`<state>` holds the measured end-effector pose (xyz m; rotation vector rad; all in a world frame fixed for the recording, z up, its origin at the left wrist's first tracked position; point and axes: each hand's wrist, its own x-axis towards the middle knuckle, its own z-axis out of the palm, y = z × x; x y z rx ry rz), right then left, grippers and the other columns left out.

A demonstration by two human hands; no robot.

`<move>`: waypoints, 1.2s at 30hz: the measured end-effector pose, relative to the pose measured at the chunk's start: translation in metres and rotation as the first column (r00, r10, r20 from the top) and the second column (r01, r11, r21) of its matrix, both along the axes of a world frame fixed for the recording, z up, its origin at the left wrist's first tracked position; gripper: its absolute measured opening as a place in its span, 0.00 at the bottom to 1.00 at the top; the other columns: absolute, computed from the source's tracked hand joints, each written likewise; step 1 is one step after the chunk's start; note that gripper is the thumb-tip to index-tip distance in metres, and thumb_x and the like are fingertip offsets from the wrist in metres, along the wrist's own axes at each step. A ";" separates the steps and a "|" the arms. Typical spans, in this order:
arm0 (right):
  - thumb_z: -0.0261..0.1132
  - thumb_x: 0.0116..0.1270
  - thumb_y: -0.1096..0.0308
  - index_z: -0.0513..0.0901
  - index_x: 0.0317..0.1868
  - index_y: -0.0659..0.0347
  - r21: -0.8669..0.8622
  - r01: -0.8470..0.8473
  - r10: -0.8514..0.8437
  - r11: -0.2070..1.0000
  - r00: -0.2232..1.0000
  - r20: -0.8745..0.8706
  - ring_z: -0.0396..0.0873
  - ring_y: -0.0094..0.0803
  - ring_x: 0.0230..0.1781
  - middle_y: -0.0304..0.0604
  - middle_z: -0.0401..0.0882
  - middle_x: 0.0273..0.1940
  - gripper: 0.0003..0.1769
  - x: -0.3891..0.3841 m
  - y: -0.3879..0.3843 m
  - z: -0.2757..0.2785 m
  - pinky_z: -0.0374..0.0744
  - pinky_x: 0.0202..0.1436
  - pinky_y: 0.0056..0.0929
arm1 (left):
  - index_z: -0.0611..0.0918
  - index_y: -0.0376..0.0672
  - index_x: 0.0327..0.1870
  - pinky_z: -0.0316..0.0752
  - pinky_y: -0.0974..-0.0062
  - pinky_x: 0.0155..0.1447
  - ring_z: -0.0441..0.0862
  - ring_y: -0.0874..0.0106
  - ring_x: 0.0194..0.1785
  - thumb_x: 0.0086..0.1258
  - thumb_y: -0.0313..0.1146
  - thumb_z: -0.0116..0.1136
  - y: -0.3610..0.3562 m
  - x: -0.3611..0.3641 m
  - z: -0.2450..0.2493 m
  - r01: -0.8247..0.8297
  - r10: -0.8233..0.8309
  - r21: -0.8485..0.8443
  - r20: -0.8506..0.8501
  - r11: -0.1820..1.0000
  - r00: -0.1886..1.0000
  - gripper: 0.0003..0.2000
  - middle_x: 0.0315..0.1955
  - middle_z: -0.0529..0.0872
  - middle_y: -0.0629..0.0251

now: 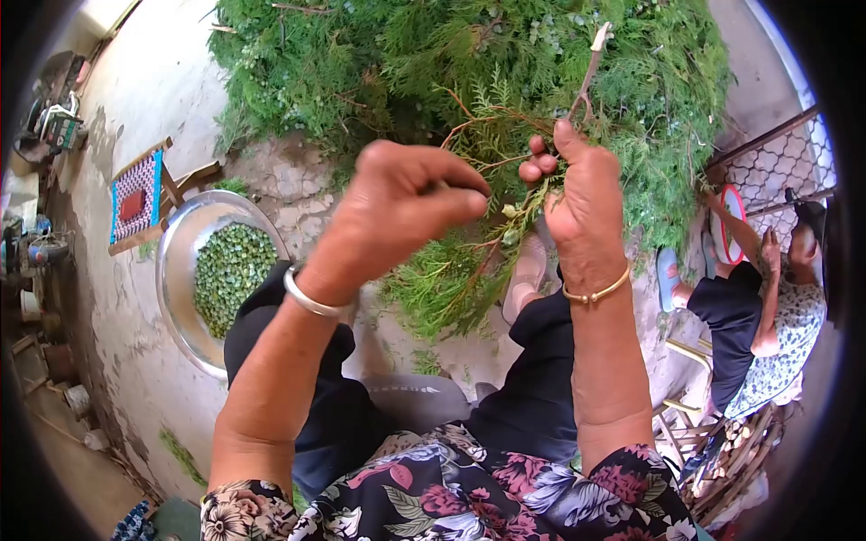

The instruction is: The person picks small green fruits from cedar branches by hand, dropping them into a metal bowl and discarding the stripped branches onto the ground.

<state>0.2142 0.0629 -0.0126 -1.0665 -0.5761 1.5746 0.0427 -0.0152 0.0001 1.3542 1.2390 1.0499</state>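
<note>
My right hand [585,185] is closed around a leafy conifer branch [492,115]. Its bare, cut end sticks up above my thumb, while the green sprays hang down below my fingers. A few pale green cones [511,236] sit on the branch near my palm. Just left of it my left hand [406,212] is raised, thumb and fingers drawn together in a pinch close to the twigs. What lies between those fingertips, if anything, is hidden. At my left side a wide metal basin [171,279] holds many small green cones.
A large heap of conifer branches [361,72] lies in front of me. A small woven-seat stool [135,200] stands beyond the basin. On the right sits another person [780,316] near a red-rimmed white container [729,225], with a pile of sticks [735,460] behind.
</note>
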 end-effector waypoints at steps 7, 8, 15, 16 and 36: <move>0.61 0.68 0.72 0.72 0.37 0.66 -0.036 -0.063 0.063 0.997 0.998 0.007 0.67 0.27 0.24 0.49 0.74 0.30 0.07 -0.012 -0.007 0.000 0.70 0.26 0.30 | 0.82 0.33 0.38 0.68 0.74 0.27 0.72 0.77 0.21 0.56 0.26 0.64 -0.006 0.038 -0.041 -0.027 0.060 0.168 -0.192 0.985 0.980 0.10 0.18 0.79 0.61; 0.61 0.68 0.71 0.72 0.37 0.66 -0.044 -0.082 0.082 0.996 0.997 0.000 0.67 0.27 0.24 0.48 0.74 0.30 0.07 -0.012 -0.007 0.000 0.70 0.25 0.29 | 0.82 0.32 0.37 0.68 0.73 0.27 0.72 0.76 0.21 0.56 0.26 0.64 -0.005 0.039 -0.044 -0.026 0.062 0.163 -0.222 0.986 0.973 0.09 0.18 0.78 0.61; 0.58 0.69 0.72 0.71 0.37 0.65 -0.061 -0.074 0.079 0.995 0.992 0.098 0.69 0.25 0.22 0.42 0.71 0.27 0.06 -0.008 -0.004 0.005 0.65 0.19 0.24 | 0.79 0.35 0.27 0.64 0.82 0.19 0.71 0.81 0.18 0.62 0.29 0.62 -0.005 0.026 -0.024 -0.166 0.264 -0.357 0.246 0.919 0.933 0.07 0.17 0.79 0.66; 0.58 0.69 0.72 0.71 0.37 0.65 -0.062 -0.073 0.078 0.995 0.992 0.098 0.69 0.25 0.22 0.42 0.71 0.27 0.06 -0.004 -0.001 0.006 0.65 0.19 0.24 | 0.78 0.38 0.26 0.61 0.88 0.16 0.70 0.85 0.16 0.64 0.30 0.61 -0.004 0.020 -0.025 -0.218 0.335 -0.393 0.259 0.893 0.906 0.08 0.18 0.80 0.68; 0.58 0.68 0.73 0.71 0.38 0.67 -0.039 0.013 -0.013 0.999 1.000 0.004 0.64 0.25 0.22 0.48 0.73 0.29 0.06 0.023 0.015 0.004 0.66 0.23 0.27 | 0.81 0.35 0.30 0.61 0.87 0.20 0.72 0.85 0.21 0.66 0.34 0.60 -0.006 -0.002 -0.031 -0.242 0.256 -0.302 0.006 0.922 0.967 0.10 0.20 0.80 0.68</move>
